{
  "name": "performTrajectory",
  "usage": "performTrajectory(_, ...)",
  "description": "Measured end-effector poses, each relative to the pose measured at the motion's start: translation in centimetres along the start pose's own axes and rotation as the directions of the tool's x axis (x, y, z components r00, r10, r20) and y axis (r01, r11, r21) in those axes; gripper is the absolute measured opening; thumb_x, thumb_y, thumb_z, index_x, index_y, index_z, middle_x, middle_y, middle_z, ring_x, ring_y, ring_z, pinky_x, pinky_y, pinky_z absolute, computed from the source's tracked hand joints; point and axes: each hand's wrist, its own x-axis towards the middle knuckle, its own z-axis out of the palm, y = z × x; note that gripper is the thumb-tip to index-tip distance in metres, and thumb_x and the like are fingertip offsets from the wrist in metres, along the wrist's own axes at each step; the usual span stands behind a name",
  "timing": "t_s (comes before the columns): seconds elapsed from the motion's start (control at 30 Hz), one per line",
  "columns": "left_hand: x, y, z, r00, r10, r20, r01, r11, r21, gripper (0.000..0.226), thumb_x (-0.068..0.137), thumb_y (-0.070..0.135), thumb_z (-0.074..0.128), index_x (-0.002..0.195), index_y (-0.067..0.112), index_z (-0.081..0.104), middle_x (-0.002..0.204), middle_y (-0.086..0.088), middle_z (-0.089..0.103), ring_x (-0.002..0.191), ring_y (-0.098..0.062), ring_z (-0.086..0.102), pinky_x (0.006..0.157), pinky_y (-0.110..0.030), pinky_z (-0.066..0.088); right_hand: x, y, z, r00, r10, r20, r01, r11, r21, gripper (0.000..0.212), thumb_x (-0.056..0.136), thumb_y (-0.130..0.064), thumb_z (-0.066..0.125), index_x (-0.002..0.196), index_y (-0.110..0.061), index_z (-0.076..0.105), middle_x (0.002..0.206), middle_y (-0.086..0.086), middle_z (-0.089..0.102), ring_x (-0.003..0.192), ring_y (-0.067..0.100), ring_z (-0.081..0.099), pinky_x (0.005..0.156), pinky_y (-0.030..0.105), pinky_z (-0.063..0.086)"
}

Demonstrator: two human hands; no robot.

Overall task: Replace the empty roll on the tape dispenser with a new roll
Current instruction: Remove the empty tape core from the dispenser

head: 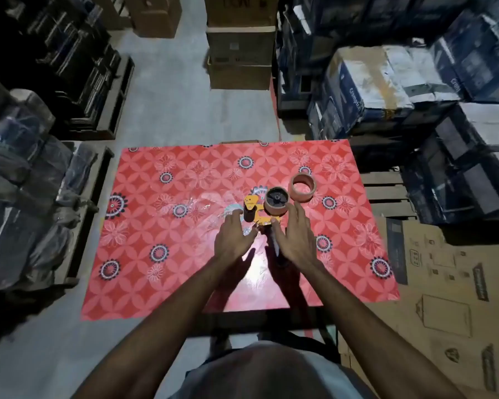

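A yellow tape dispenser with a black handle lies on the red patterned table. A brown roll sits on its black hub. A second brown roll stands alone just to the right, behind the dispenser. My left hand hovers with fingers spread just left of the dispenser's black roller. My right hand is spread over the handle, fingertips close to the mounted roll. Neither hand grips anything. The handle is partly hidden between my hands.
Stacked cardboard boxes stand beyond the table. Blue cartons are piled at the right, wrapped bundles at the left. Flattened cardboard lies on the floor at the right.
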Motion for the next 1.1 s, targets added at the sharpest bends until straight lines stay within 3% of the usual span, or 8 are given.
performTrajectory(0.1, 0.6, 0.9, 1.3, 0.997, -0.079, 0.015, 0.079, 0.997, -0.008, 0.052, 0.099, 0.049, 0.058, 0.142, 0.024, 0.045, 0.138, -0.004, 0.060, 0.119, -0.026, 0.063, 0.088, -0.038, 0.050, 1.4, 2.1, -0.2, 0.996, 0.050, 0.078, -0.050, 0.999, -0.005, 0.072, 0.095, -0.059, 0.043, 0.153, -0.020, 0.027, 0.159, 0.006, 0.031, 0.138, 0.032, 0.044, 0.100, 0.051, 0.050)
performTrajectory(0.23, 1.1, 2.1, 2.9, 0.984, -0.174, 0.038, 0.176, 0.982, -0.071, 0.050, 0.089, 0.052, 0.054, 0.133, 0.028, 0.050, 0.125, 0.000, 0.070, 0.109, -0.023, 0.069, 0.085, -0.040, 0.056, 2.8, 3.2, -0.1, 0.983, -0.004, 0.185, 0.014, 0.998, -0.053, 0.058, 0.089, -0.046, 0.054, 0.140, -0.022, 0.037, 0.134, 0.003, 0.047, 0.114, 0.028, 0.054, 0.080, 0.041, 0.053)
performTrajectory(0.43, 1.7, 3.6, 4.3, 0.971, -0.235, 0.054, 0.240, 0.956, -0.167, 0.040, 0.097, 0.031, 0.066, 0.133, 0.016, 0.054, 0.124, -0.009, 0.072, 0.113, -0.032, 0.069, 0.078, -0.029, 0.039, 4.7, 3.1, 1.1, 0.952, 0.015, 0.305, -0.011, 1.000, -0.016, 0.049, 0.086, -0.046, 0.058, 0.129, -0.028, 0.043, 0.118, 0.003, 0.055, 0.110, 0.029, 0.057, 0.080, 0.039, 0.050)
performTrajectory(0.6, 3.2, 2.7, 5.2, 0.950, -0.295, 0.104, 0.310, 0.930, -0.198, 0.038, 0.099, 0.011, 0.059, 0.137, 0.006, 0.055, 0.130, -0.017, 0.071, 0.119, -0.034, 0.067, 0.078, -0.023, 0.036, 5.8, 3.4, 2.9, 0.886, 0.044, 0.462, -0.055, 0.998, 0.011, 0.060, 0.075, -0.053, 0.062, 0.130, -0.034, 0.046, 0.112, 0.006, 0.061, 0.105, 0.031, 0.061, 0.077, 0.039, 0.048)
performTrajectory(0.73, 3.9, 2.1, 5.4, 0.948, -0.299, 0.111, 0.318, 0.918, -0.236, 0.034, 0.098, 0.018, 0.062, 0.130, 0.008, 0.060, 0.126, -0.013, 0.072, 0.117, -0.032, 0.067, 0.078, -0.026, 0.039, 6.0, 3.1, 4.5, 0.902, 0.133, 0.412, -0.156, 0.988, 0.022, 0.047, 0.072, -0.040, 0.058, 0.116, -0.024, 0.058, 0.106, 0.008, 0.067, 0.102, 0.034, 0.063, 0.070, 0.035, 0.045)
performTrajectory(0.83, 4.3, 1.2, 5.3, 0.945, -0.316, 0.085, 0.327, 0.925, -0.196, 0.036, 0.092, 0.033, 0.062, 0.123, 0.015, 0.057, 0.120, -0.011, 0.067, 0.113, -0.033, 0.066, 0.084, -0.039, 0.051, 5.4, 1.5, 6.0, 0.913, 0.200, 0.356, -0.256, 0.960, 0.118, 0.045, 0.075, -0.038, 0.053, 0.113, -0.020, 0.066, 0.105, 0.009, 0.074, 0.101, 0.033, 0.067, 0.072, 0.035, 0.050)
performTrajectory(1.0, 5.2, -1.1, 4.0, 0.954, -0.283, 0.099, 0.293, 0.949, -0.111, 0.041, 0.093, 0.028, 0.059, 0.131, 0.018, 0.049, 0.125, -0.011, 0.052, 0.116, -0.035, 0.056, 0.085, -0.041, 0.045, 3.4, -1.4, 8.4, 0.884, 0.274, 0.378, -0.397, 0.867, 0.300, 0.032, 0.084, -0.032, 0.061, 0.113, -0.018, 0.066, 0.098, 0.007, 0.076, 0.095, 0.028, 0.071, 0.078, 0.042, 0.057)
performTrajectory(1.1, 5.9, -2.6, 2.9, 0.964, -0.253, 0.083, 0.257, 0.965, -0.048, 0.051, 0.093, 0.025, 0.058, 0.143, 0.019, 0.047, 0.132, -0.009, 0.051, 0.121, -0.032, 0.055, 0.088, -0.040, 0.048, 2.9, -3.2, 8.7, 0.856, 0.196, 0.479, -0.386, 0.858, 0.338, 0.041, 0.081, -0.028, 0.059, 0.120, -0.016, 0.058, 0.098, 0.010, 0.074, 0.092, 0.029, 0.069, 0.074, 0.037, 0.052)
